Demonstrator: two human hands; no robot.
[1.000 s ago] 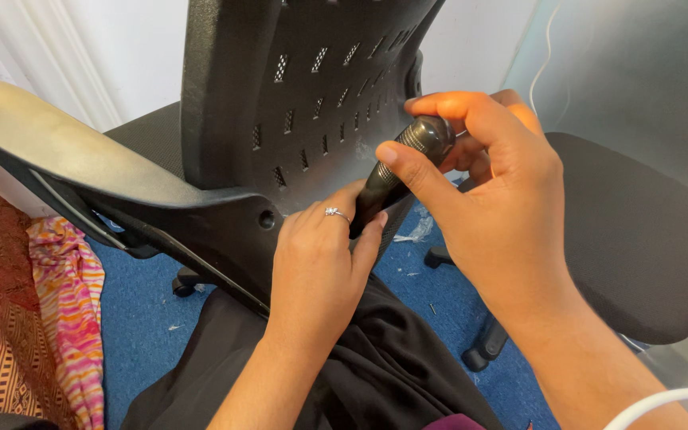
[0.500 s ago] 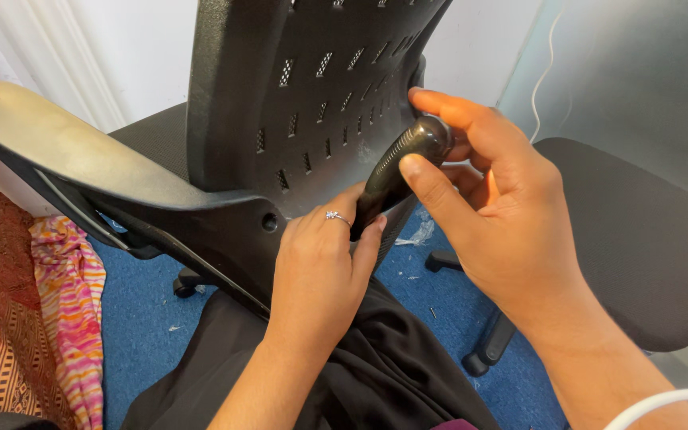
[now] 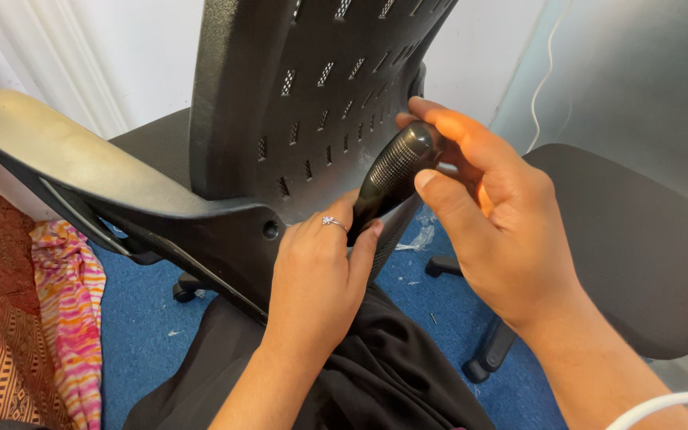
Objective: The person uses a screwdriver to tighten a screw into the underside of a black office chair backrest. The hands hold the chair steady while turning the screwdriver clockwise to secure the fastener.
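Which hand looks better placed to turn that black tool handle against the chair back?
Probably the right hand: its fingers wrap the black tool handle. The left hand steadies its lower end at the chair back.

Black perforated chair back [image 3: 312, 87]; blue carpet [image 3: 141, 318]; pink-striped cloth [image 3: 69, 318].

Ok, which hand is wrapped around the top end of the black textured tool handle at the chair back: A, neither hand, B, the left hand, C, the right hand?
C: the right hand curls its thumb and fingers over the top of the black handle, while the left hand, with the ring, sits at its lower end against the chair back.
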